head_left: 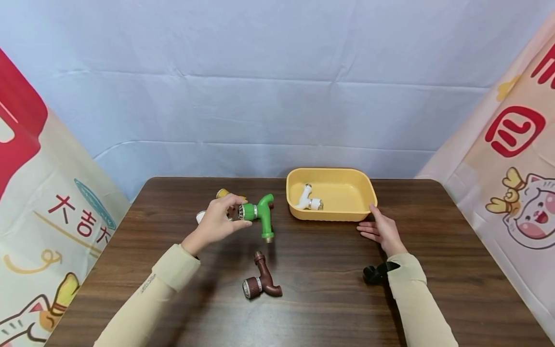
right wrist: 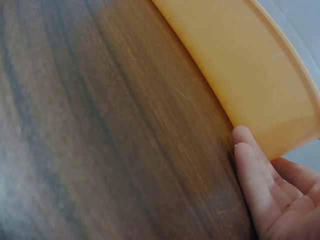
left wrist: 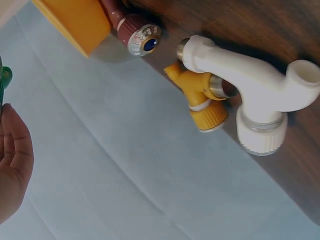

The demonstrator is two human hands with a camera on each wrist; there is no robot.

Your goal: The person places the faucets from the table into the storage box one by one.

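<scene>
My left hand (head_left: pixel 217 218) pinches a green faucet (head_left: pixel 265 217) by its ribbed knob, holding it over the table. In the left wrist view only the fingers and a sliver of the green faucet (left wrist: pixel 6 77) show at the edge. Behind that hand lie a yellow faucet (left wrist: pixel 197 95) and a white faucet (left wrist: pixel 260 85), mostly covered in the head view. My right hand (head_left: pixel 381 229) touches the near right corner of a yellow basin (head_left: pixel 331 216), its fingers straight along the outer wall. A small white faucet (head_left: pixel 309 198) lies inside the basin.
A brown faucet (head_left: pixel 262 278) lies on the wooden table (head_left: pixel 321 299) in front of the left hand. The left wrist view shows a dark red faucet (left wrist: pixel 135 32) beside the basin. A pale blue cloth (head_left: pixel 243 111) hangs behind the table, with printed cloths at both sides.
</scene>
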